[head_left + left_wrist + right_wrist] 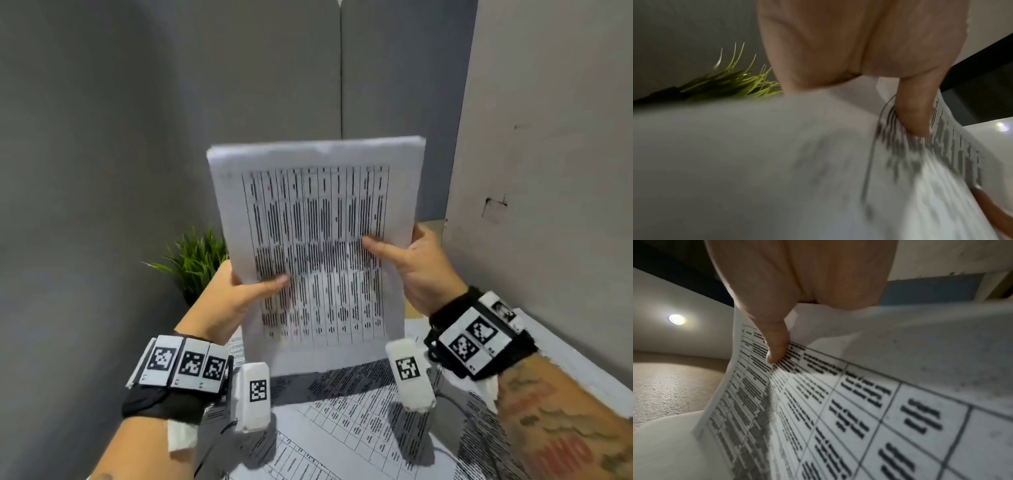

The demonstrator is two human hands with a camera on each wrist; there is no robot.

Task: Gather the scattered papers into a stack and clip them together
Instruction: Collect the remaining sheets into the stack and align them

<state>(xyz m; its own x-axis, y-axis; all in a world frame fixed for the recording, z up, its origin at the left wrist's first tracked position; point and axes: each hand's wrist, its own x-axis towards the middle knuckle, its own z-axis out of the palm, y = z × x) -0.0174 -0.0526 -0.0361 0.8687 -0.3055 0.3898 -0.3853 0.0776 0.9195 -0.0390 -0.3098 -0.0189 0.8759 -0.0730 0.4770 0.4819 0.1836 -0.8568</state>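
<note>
A stack of printed table sheets [318,219] stands upright above the desk, its lower edge near the surface. My left hand [239,291] grips its left edge, thumb on the front page. My right hand [407,263] grips the right edge, thumb across the print. In the left wrist view the thumb [914,113] presses the blurred stack [931,170]. In the right wrist view the thumb [777,345] pinches the printed sheets [859,402]. More loose papers [352,428] lie flat on the desk under the stack. No clip is in view.
A small green potted plant [195,260] stands behind my left hand, also seen as grassy plant leaves [731,82]. Grey partition panels [171,102] close off the back and left. A pale wall panel [548,137] rises at the right.
</note>
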